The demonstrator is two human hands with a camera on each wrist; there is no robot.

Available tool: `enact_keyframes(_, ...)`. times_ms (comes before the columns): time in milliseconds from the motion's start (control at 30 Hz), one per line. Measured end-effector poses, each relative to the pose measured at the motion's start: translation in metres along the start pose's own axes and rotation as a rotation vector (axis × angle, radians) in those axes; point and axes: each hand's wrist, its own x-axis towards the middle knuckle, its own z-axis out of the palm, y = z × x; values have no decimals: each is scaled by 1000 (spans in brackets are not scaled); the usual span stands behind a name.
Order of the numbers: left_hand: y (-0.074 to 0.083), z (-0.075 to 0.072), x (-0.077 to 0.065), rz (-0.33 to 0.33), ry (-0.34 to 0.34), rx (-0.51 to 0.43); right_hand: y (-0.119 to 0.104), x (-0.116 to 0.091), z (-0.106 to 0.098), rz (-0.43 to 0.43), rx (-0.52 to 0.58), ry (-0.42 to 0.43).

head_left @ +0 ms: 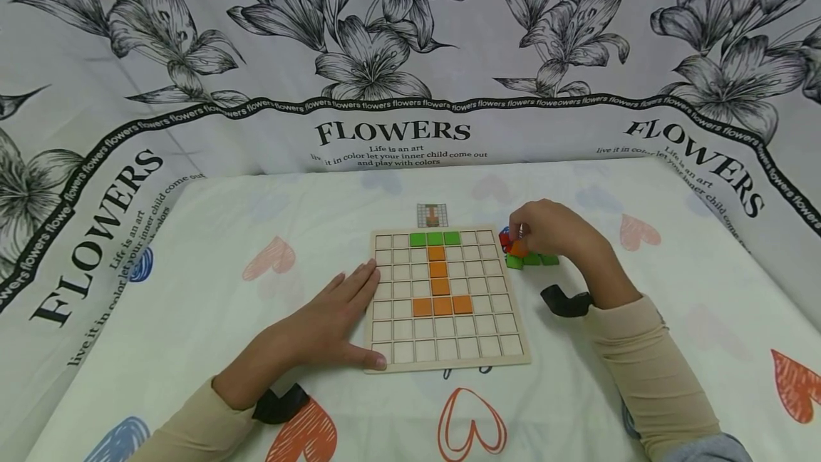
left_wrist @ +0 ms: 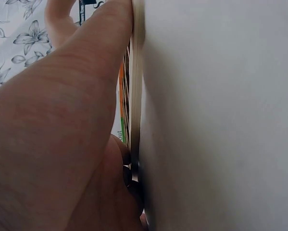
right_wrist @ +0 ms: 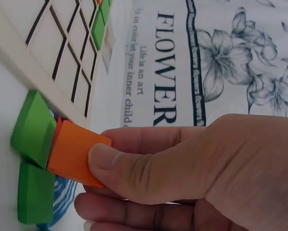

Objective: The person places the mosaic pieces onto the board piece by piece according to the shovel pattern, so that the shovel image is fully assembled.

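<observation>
A wooden grid board (head_left: 398,351) lies on the cloth, with green tiles (head_left: 435,239) in its top row and orange tiles (head_left: 439,269) running down to a short orange row below. My left hand (head_left: 321,323) rests along the board's left edge, fingers straight and thumb on the lower left corner. Just right of the board, my right hand (head_left: 554,230) pinches an orange tile (right_wrist: 76,151) between thumb and fingers. Beside that tile lie loose green tiles (right_wrist: 35,192) and a red tile (head_left: 504,237), partly hidden by the hand.
A small printed pattern card (head_left: 432,215) lies beyond the board's top edge. The white cloth (head_left: 321,205) carries printed hearts, and a flower-printed cloth (head_left: 385,134) rises behind. Black straps (head_left: 282,403) hang at both wrists.
</observation>
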Motion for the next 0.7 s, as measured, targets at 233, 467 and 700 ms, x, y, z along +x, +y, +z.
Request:
enact_keyframes(233,-1,1,0,0,-1,3,-13,3,8,-99,29,-74)
enact_keyframes(467,-1,1,0,1,-3,5,-23,7,17,-211,93,-162)
enact_keyframes(700,-1,0,0,2,-1,2,-33,8,22,-230,133,-197)
